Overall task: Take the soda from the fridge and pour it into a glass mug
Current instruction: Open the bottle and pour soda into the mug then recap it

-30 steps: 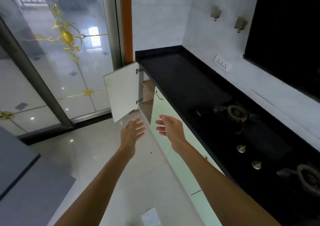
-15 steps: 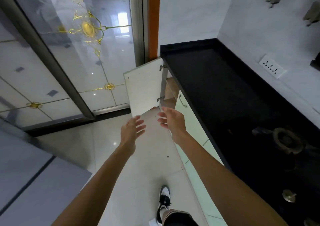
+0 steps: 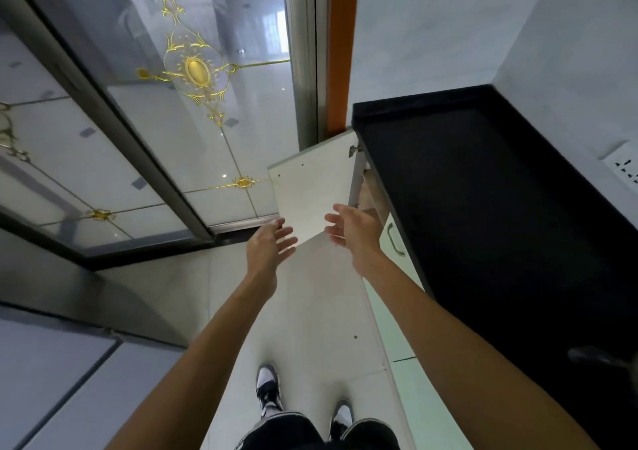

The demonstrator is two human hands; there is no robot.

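Nothing of the task is showing as done here. You are holding neither the soda nor the glass mug, and neither of them is appearing in this view, nor is any fridge I can be sure of.

Both of your hands are reaching out in front of you with nothing in them. Your left hand [image 3: 267,246] is hanging in the air with its fingers straight and loosely spread, palm turned toward the other hand. Your right hand [image 3: 355,234] is doing the same just beside it, palm facing back, with a gap lying between the two.

Just beyond your fingertips a white cabinet door [image 3: 310,187] is standing open. Neither hand seems to be touching it, though the overlap is making that hard to judge. To the right of your right hand a black counter [image 3: 483,208] is stretching away, and a metal handle [image 3: 393,239] is sitting on the cabinet front just right of that hand. Ahead and to the left of your left hand, a glass door [image 3: 193,104] with gold ornament is filling the view.

As I am judging it, you are only at the very start. Finding and opening the fridge, taking out the soda, fetching a mug and pouring are all lying ahead of you.
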